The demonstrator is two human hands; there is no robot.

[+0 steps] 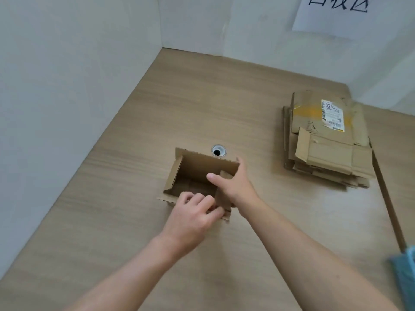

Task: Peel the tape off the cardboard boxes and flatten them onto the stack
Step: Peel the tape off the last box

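Handling the open box (202, 167) at the middle of the worktop (224, 97): left hand (193, 212) pinches its near flap, right hand (238, 187) grips the right wall. Judged step: tape removal; next, flatten it and carry it to the stack (332, 153) by the far right edge.

Loads of bare table (247, 108) between the box (202, 167) and the flattened stack (332, 153) near the right edge, easy to reach through there. The left and far edges butt straight against white walls (67, 75), so no way round. A cable hole (218, 151) sits just behind the box, and a long cardboard strip (387, 198) lies beside the stack along the right edge.
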